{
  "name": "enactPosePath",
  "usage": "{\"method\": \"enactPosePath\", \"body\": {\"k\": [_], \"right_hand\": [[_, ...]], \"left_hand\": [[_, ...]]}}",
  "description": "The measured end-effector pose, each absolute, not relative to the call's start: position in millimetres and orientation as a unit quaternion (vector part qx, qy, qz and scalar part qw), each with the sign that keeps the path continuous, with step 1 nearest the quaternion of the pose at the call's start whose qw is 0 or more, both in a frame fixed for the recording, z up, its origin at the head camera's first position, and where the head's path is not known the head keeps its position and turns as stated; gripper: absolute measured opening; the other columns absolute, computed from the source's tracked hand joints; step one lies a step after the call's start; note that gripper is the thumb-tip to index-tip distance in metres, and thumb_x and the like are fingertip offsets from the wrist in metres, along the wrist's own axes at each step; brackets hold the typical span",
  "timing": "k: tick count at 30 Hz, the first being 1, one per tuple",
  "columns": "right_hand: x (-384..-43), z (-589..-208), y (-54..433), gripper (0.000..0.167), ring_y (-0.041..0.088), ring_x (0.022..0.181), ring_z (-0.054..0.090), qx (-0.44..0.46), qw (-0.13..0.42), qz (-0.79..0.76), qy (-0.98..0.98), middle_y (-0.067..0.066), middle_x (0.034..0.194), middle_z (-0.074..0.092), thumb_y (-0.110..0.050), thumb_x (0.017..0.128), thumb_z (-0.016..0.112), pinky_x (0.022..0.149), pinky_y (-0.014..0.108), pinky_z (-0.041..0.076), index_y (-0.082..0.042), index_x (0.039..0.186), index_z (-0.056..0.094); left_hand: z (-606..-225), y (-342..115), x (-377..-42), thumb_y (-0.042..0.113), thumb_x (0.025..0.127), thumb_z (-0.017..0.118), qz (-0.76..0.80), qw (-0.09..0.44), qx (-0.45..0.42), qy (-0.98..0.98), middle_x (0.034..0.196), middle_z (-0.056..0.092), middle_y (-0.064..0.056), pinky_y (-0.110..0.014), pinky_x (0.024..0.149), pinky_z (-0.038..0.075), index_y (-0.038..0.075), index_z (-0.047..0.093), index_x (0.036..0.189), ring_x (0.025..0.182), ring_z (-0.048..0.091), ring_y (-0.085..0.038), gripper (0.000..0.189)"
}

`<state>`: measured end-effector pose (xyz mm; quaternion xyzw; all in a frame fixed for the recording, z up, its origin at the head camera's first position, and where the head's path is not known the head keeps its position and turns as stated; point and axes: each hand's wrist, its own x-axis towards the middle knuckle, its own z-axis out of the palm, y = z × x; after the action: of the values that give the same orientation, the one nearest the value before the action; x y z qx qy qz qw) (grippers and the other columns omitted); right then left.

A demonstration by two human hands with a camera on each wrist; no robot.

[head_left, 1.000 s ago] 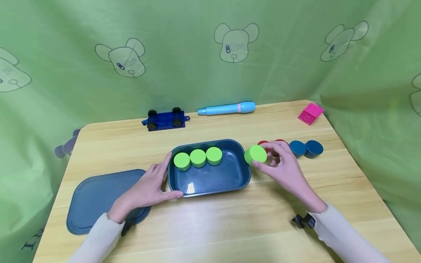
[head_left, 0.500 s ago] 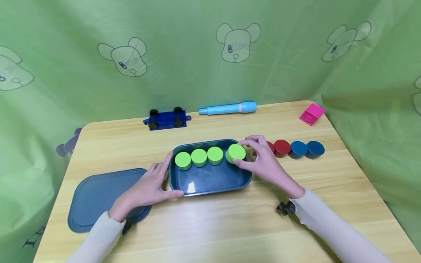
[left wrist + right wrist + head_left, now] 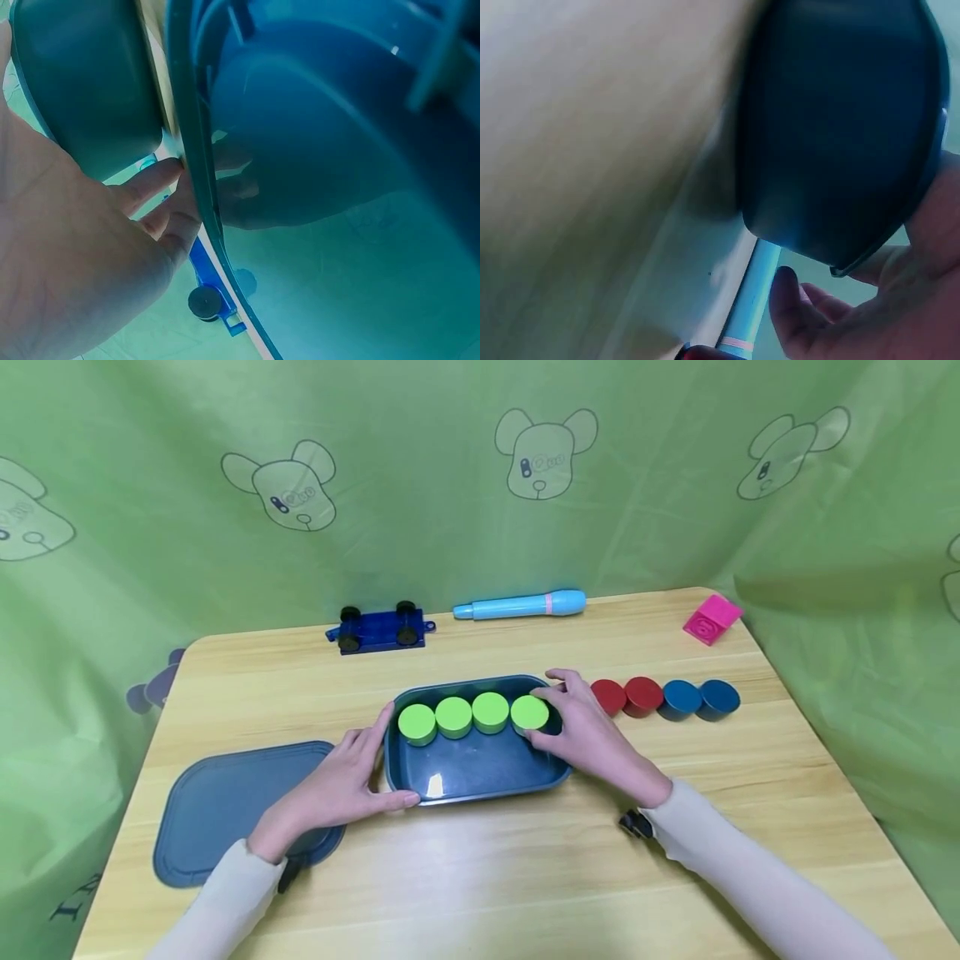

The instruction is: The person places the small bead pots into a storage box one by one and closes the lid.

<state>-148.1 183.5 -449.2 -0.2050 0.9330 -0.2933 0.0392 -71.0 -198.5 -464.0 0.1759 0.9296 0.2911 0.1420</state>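
My left hand (image 3: 333,787) spans the left end of a dark blue-grey rectangular box (image 3: 487,777), its thumb at the near corner and its index finger along the left rim. With thumb and fingers, my right hand (image 3: 588,727) pinches a light green round block (image 3: 529,713) inside the box, at the right end of its far side. Three more such green blocks (image 3: 453,717) stand to its left in the same row. From the right wrist view the box wall (image 3: 840,120) hides the blocks. The left wrist view shows the box's end (image 3: 82,82) beside the left hand.
The matching lid (image 3: 232,806) lies partly under the left forearm. Right of the box are red blocks (image 3: 643,696) and blue blocks (image 3: 681,699). Along the back lie a blue toy wagon chassis (image 3: 380,631), a light blue pen-like tube (image 3: 521,606) and a pink cube (image 3: 712,618).
My right hand has carried the green block leftward from beside the box, over its right rim, and down into line with the other three. The left hand has stayed in place.
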Motion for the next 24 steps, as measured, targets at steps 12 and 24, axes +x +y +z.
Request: {"method": "enactPosePath", "body": {"k": [12, 24], "right_hand": [[-141.7, -445.4, 175.4, 0.057, 0.044, 0.138, 0.048, -0.172, 0.053, -0.266, 0.947, 0.025, 0.158, 0.043, -0.015, 0.094, 0.087, 0.107, 0.063, 0.050, -0.001, 0.145, 0.064], [-143.8, -447.1, 173.3, 0.029, 0.038, 0.118, 0.056, -0.170, 0.043, -0.287, 0.942, 0.019, 0.137, 0.051, -0.007, 0.093, 0.087, 0.093, 0.053, 0.054, -0.009, 0.114, 0.067]], "left_hand": [[-463.9, -198.0, -70.8, 0.082, 0.087, 0.073, 0.292, 0.144, 0.175, 0.929, 0.170, 0.040, -0.016, -0.070, 0.108, 0.045, 0.033, -0.010, 0.176, 0.147, 0.041, -0.041, 0.131], [-464.1, -198.2, -70.0, 0.081, 0.087, 0.074, 0.296, 0.145, 0.173, 0.928, 0.172, 0.036, -0.013, -0.069, 0.109, 0.044, 0.033, -0.011, 0.176, 0.148, 0.040, -0.040, 0.132]]}}
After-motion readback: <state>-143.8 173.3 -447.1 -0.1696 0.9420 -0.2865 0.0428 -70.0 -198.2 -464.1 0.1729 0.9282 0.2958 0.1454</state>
